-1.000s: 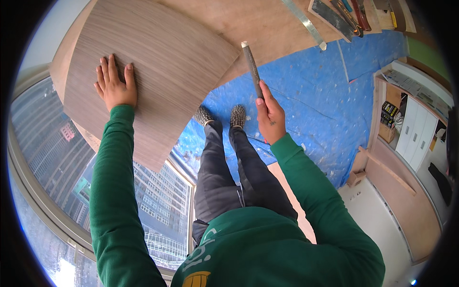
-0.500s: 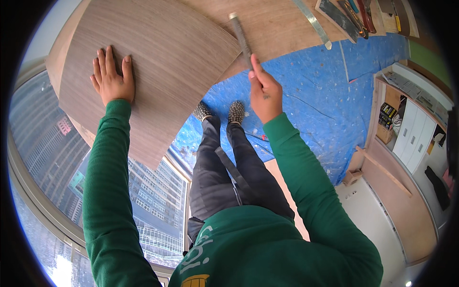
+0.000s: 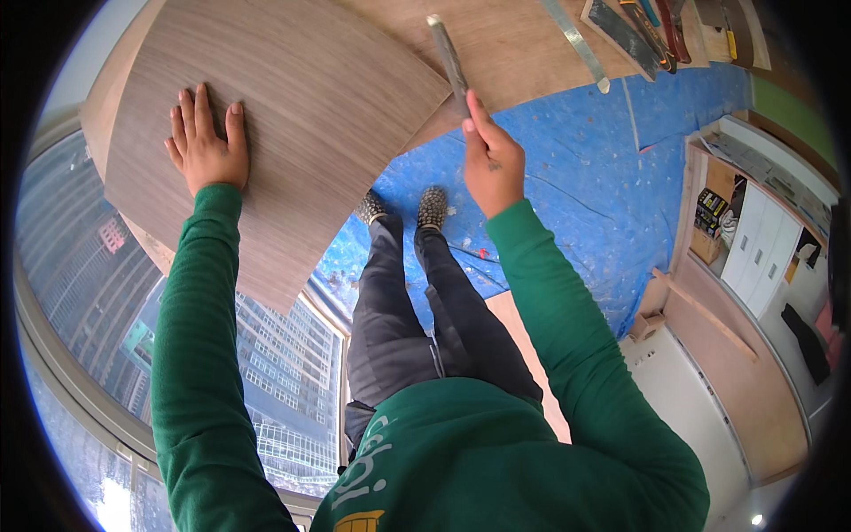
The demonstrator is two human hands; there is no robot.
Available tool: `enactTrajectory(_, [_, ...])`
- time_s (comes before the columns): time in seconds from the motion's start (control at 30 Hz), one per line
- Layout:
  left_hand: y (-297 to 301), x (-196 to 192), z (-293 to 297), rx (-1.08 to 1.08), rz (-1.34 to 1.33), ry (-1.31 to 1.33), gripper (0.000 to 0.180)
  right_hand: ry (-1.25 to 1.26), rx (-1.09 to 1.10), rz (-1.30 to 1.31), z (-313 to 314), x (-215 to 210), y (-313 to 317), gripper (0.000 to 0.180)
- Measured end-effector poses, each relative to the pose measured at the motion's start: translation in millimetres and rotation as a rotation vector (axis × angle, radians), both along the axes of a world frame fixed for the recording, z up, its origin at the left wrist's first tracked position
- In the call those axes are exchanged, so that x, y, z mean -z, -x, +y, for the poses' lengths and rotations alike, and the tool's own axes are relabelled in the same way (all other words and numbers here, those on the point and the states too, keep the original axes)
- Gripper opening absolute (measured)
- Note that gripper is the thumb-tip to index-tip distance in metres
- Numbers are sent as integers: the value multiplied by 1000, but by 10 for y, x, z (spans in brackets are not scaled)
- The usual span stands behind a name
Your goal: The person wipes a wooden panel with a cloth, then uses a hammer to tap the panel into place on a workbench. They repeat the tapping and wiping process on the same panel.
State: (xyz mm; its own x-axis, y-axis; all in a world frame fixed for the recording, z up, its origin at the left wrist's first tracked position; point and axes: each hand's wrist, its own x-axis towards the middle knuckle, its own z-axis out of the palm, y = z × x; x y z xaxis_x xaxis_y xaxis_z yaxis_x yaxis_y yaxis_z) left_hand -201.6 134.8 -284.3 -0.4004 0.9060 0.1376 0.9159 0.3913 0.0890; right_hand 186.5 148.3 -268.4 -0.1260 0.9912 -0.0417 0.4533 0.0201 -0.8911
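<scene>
My left hand (image 3: 213, 152) lies flat, fingers spread, on a large brown wood-grain sheet (image 3: 292, 124). My right hand (image 3: 494, 166) is wrapped round a narrow dark grey stick (image 3: 449, 62) with a pale end, whose exact kind I cannot make out. The stick points away from me, close to the sheet's right corner and above the plain wooden worktop (image 3: 505, 44). Its lower end is hidden inside my fist.
A metal straightedge (image 3: 576, 46), a dark flat block (image 3: 623, 40) and a pair of pliers (image 3: 650, 35) lie at the far right of the worktop. Blue sheeting (image 3: 585, 177) covers the floor. Windows (image 3: 284, 390) stand at left, a white cabinet (image 3: 762, 244) at right.
My right hand and the stick have shifted only slightly. A dark strip seen before my thighs is gone from view. My left hand stays on the sheet.
</scene>
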Motion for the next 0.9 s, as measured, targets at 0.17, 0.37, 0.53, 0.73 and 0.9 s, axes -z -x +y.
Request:
enactTrajectory(0.17, [9, 8, -11, 1, -7, -6, 71, 11, -59, -116, -198, -137, -92, 46])
enactTrajectory(0.37, [4, 13, -9, 0, 4, -5, 71, 74, -1, -83, 55, -17, 13, 47])
enactTrajectory(0.53, [5, 4, -5, -3, 28, 14, 71, 38, 0, -78, -81, -103, -33, 45])
enactTrajectory(0.73, [-2, -3, -16, -4, 20, 5, 71, 99, 0, -141, 22, -142, 44, 42])
enactTrajectory(0.9, [-8, -10, 8, -20, 18, 25, 71, 159, 98, -48, 131, -87, 113, 40])
